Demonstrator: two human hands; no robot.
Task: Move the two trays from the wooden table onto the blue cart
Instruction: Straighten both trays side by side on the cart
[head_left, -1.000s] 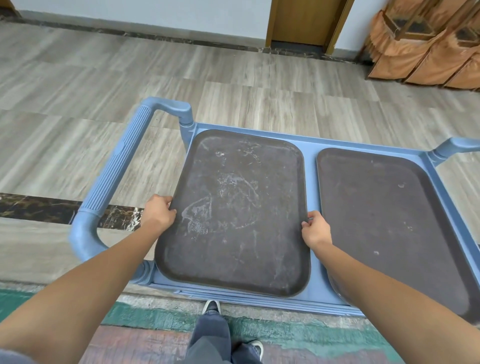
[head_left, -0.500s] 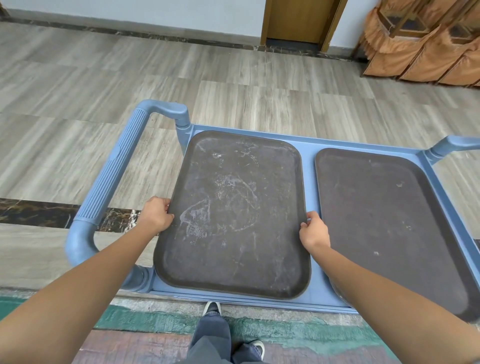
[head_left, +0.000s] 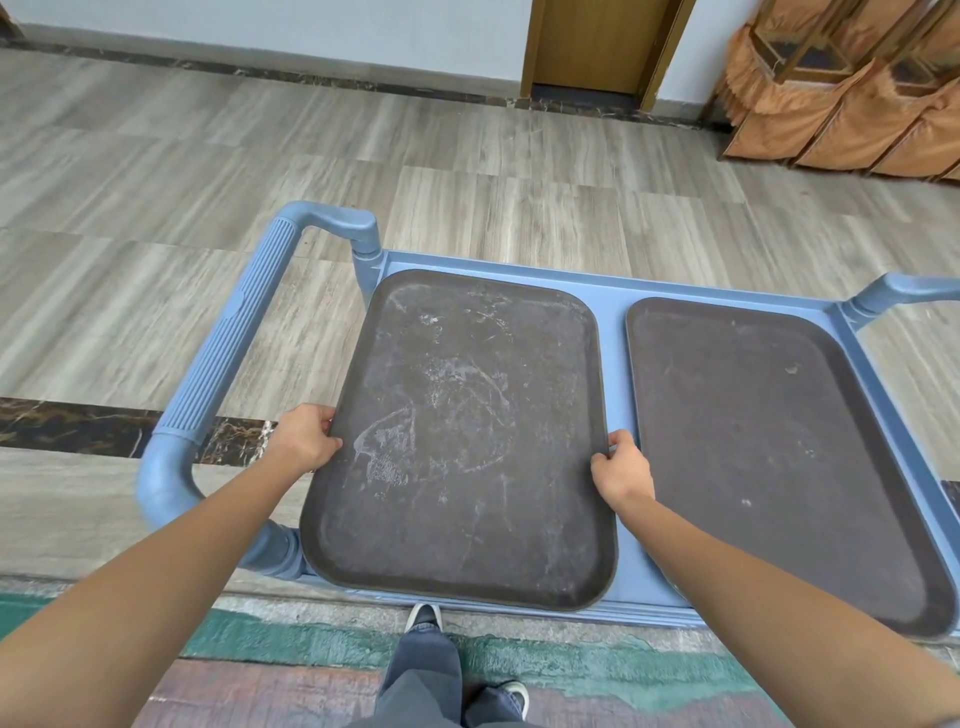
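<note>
Two dark brown rectangular trays lie side by side on the top of the blue cart (head_left: 618, 395). The left tray (head_left: 467, 436) is scuffed with pale marks; the right tray (head_left: 769, 447) is cleaner and runs toward the right edge of view. My left hand (head_left: 304, 439) grips the left tray's left rim, and my right hand (head_left: 621, 470) grips its right rim, in the gap between the two trays. The left tray's near edge overhangs the cart's front slightly.
The cart's ribbed blue handle (head_left: 228, 338) loops out on the left, and a second handle (head_left: 904, 293) shows at the far right. My shoes (head_left: 423, 618) stand on a green and red floor strip. Orange-covered furniture (head_left: 841, 104) and a wooden door (head_left: 597, 47) stand beyond.
Both hands stay on the left tray's rims. The tray has barely shifted, and the view has tilted slightly.
</note>
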